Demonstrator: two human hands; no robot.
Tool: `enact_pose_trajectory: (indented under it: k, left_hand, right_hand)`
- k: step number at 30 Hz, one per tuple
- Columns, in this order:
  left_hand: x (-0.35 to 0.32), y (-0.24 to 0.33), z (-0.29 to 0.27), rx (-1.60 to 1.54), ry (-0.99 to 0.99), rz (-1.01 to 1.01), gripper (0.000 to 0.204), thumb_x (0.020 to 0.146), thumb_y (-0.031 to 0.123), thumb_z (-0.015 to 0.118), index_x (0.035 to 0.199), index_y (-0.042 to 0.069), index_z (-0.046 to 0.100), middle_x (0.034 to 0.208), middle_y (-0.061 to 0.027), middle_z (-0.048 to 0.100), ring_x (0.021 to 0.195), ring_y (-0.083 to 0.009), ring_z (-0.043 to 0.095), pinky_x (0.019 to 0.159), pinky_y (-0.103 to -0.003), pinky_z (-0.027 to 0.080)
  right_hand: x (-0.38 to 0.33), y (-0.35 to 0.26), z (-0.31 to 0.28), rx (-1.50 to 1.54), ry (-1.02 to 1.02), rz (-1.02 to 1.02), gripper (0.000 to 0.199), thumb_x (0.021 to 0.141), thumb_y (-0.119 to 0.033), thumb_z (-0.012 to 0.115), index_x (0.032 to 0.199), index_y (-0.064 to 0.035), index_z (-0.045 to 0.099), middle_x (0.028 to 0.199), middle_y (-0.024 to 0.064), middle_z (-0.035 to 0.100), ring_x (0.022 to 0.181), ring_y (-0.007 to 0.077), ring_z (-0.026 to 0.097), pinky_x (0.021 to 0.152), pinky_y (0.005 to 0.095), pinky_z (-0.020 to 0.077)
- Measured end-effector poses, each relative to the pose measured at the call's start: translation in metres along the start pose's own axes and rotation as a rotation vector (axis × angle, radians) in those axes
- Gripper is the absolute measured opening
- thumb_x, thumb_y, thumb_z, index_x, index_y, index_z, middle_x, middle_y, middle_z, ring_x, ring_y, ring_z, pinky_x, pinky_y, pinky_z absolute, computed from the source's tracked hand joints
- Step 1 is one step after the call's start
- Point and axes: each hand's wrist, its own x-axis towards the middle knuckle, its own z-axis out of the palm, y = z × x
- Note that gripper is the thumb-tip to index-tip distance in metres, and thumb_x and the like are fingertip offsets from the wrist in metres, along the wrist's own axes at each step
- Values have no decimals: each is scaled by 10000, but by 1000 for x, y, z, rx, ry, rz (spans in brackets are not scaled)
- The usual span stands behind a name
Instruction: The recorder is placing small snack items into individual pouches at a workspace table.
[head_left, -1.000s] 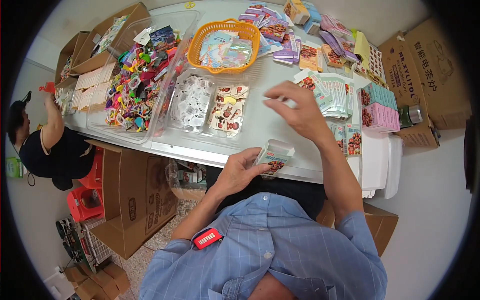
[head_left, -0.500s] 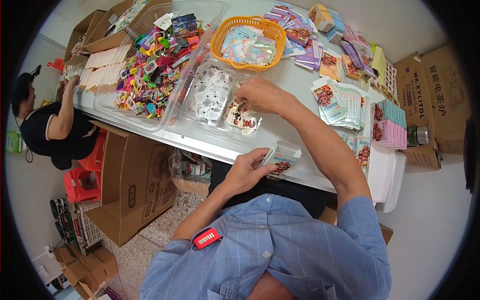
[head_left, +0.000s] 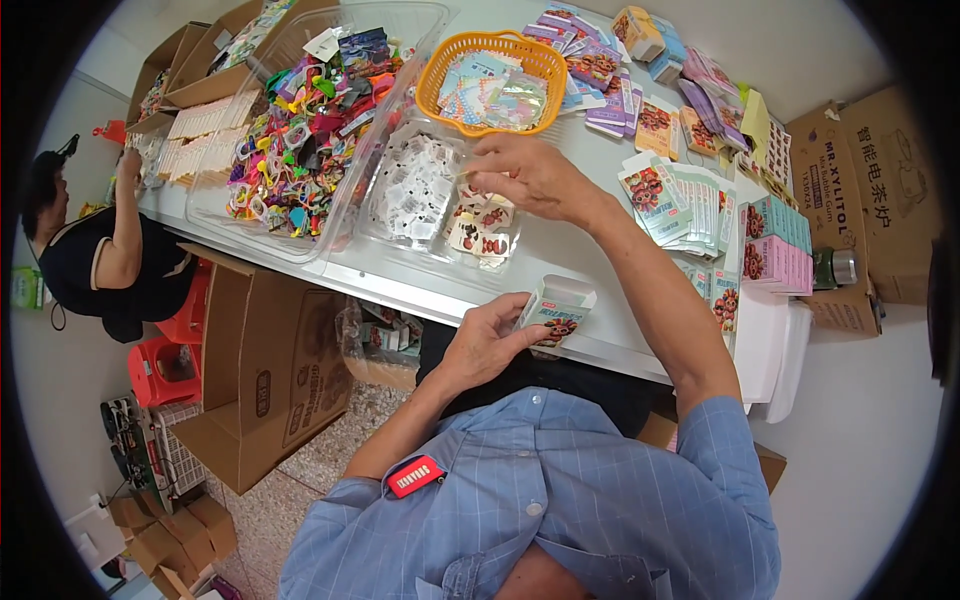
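Observation:
My left hand [head_left: 484,346] grips a small light-green printed carton [head_left: 562,312] at the table's front edge, its top end open. My right hand [head_left: 530,178] is raised over a clear tray with printed character cards [head_left: 482,222], its fingers bent together. Whatever may be between those fingertips is too small to make out. Left of the cards, small white packets [head_left: 415,190] fill another clear compartment. An orange basket [head_left: 548,62] with printed sheets and clear packets stands just beyond my right hand.
A large clear bin holds colourful small toys [head_left: 300,150]. Green cartons [head_left: 690,205], purple cartons [head_left: 615,108] and stacked pink boxes [head_left: 775,268] lie at the right. A tall cardboard box [head_left: 270,370] stands before the table at left. A co-worker [head_left: 110,240] works at the far left.
My right hand has lifted a little up and away from the cards, uncovering more of them. My left hand stays with the carton. The co-worker's arm has moved up.

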Motion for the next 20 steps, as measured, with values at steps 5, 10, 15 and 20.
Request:
enact_pose_trajectory:
  k: [5,10,15,20]
  left_hand:
    - [-7,4,-4,-120,55,9,405,953,56,691,1319,-60,560,1191,-129,700,1056,-140,656,935,-280,535]
    - [-15,15,-10,-191,155,67,429,952,36,684,1345,-52,536,1189,-154,698,1052,-173,675,898,-293,563]
    - [-16,20,-17,-173,241,113,429,948,30,685,1342,-51,536,1172,-148,704,1026,-165,681,856,-285,573]
    - [-22,26,-21,-183,262,157,429,946,37,689,1341,-45,540,1173,-142,705,1025,-165,681,849,-274,570]
  right_hand:
    - [-6,-7,-12,296,58,359,269,1000,-269,624,1054,-28,729,895,35,694,839,122,594,762,294,474]
    - [-19,-41,-29,474,213,439,347,1024,-298,602,945,12,736,837,8,689,790,76,551,743,245,445]
    - [-28,-38,-28,435,210,463,375,1024,-326,607,927,17,724,825,5,687,752,77,531,711,253,441]
    - [-17,-42,-33,268,110,464,334,1020,-335,619,1046,-33,759,882,35,720,814,78,584,761,242,472]
